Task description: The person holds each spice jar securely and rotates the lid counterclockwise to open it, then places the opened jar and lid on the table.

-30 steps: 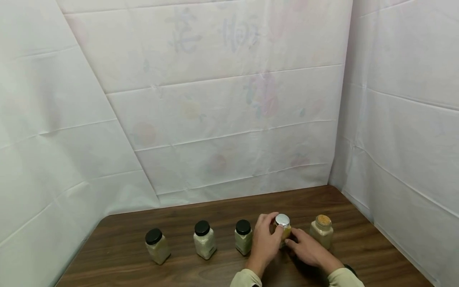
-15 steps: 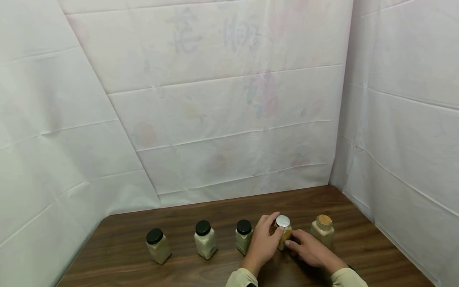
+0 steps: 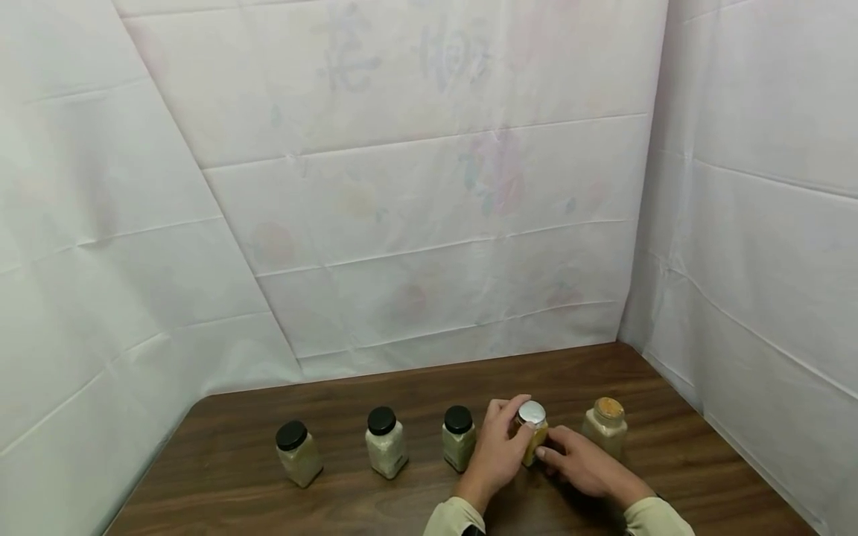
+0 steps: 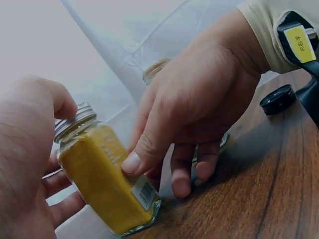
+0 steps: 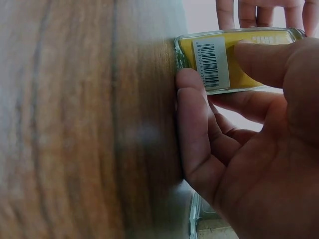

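A glass jar of yellow powder [image 3: 532, 432] with a silver top stands on the wooden table [image 3: 335, 506], fourth in a row of jars. My left hand [image 3: 497, 447] wraps round its left side, fingers behind the threaded neck [image 4: 75, 119]. From the right, my right hand [image 3: 573, 463] grips it low down. Its thumb [image 4: 144, 149] presses the front face above the barcode label [image 5: 212, 62], and its fingers curl at the base on the table. The jar [image 4: 107, 184] carries no black cap.
Three jars with black caps [image 3: 298, 454] [image 3: 385, 444] [image 3: 459, 441] stand to the left. An uncapped jar of tan powder [image 3: 606, 430] stands to the right. A loose black cap [image 4: 277, 98] lies on the table behind my right wrist. White sheets wall in three sides.
Both hands stay on the yellow jar in nearly the same grip. The head view has shifted slightly.
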A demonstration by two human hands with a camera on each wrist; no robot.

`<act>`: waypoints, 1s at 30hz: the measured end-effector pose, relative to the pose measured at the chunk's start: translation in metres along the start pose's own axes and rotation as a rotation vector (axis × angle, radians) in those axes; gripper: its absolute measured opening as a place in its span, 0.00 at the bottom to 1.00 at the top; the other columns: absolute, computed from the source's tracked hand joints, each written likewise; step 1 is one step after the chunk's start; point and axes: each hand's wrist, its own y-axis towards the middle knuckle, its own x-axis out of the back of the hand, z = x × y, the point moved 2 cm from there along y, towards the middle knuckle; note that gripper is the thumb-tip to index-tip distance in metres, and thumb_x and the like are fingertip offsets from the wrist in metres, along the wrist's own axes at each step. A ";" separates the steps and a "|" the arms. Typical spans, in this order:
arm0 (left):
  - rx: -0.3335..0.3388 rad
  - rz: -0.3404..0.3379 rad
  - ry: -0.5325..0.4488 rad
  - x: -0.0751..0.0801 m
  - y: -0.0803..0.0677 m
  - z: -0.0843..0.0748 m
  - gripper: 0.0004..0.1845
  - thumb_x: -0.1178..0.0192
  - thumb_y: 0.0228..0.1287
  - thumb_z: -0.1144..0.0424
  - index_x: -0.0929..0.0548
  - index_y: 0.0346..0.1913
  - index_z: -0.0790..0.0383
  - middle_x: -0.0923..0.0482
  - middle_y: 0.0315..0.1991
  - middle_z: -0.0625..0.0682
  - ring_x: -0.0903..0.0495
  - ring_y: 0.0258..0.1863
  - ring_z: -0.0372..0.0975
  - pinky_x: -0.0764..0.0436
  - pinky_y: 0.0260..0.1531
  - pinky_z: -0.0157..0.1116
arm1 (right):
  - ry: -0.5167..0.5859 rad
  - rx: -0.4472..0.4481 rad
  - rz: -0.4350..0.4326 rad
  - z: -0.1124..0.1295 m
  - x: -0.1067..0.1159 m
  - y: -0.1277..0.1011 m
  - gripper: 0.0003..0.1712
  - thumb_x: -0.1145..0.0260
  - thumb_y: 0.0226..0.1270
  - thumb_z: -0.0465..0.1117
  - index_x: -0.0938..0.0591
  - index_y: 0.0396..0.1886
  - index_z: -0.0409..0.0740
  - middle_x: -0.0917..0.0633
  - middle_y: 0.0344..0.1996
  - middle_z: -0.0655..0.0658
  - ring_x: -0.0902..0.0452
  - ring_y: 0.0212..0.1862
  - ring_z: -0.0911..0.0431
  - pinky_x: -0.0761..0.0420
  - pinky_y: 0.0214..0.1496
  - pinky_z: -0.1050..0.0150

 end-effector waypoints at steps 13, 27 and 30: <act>-0.044 0.005 0.043 -0.003 -0.003 -0.001 0.20 0.45 0.75 0.55 0.25 0.66 0.44 0.26 0.59 0.41 0.25 0.55 0.33 0.25 0.55 0.38 | -0.007 0.006 -0.006 -0.001 0.000 -0.003 0.16 0.42 0.78 0.48 0.22 0.50 0.39 0.23 0.38 0.44 0.24 0.38 0.50 0.22 0.33 0.58; -0.074 0.015 0.150 -0.001 -0.003 -0.002 0.20 0.46 0.77 0.57 0.28 0.68 0.49 0.27 0.59 0.44 0.26 0.57 0.35 0.26 0.58 0.42 | -0.034 0.031 -0.027 -0.001 -0.001 -0.001 0.14 0.39 0.76 0.48 0.20 0.46 0.41 0.22 0.35 0.45 0.23 0.36 0.51 0.21 0.31 0.60; -0.067 0.019 0.147 -0.002 -0.003 -0.003 0.20 0.46 0.77 0.57 0.28 0.68 0.49 0.27 0.59 0.44 0.27 0.57 0.35 0.26 0.58 0.41 | -0.024 0.018 -0.027 -0.002 -0.001 -0.001 0.15 0.38 0.75 0.49 0.20 0.46 0.41 0.22 0.36 0.45 0.23 0.36 0.51 0.21 0.31 0.60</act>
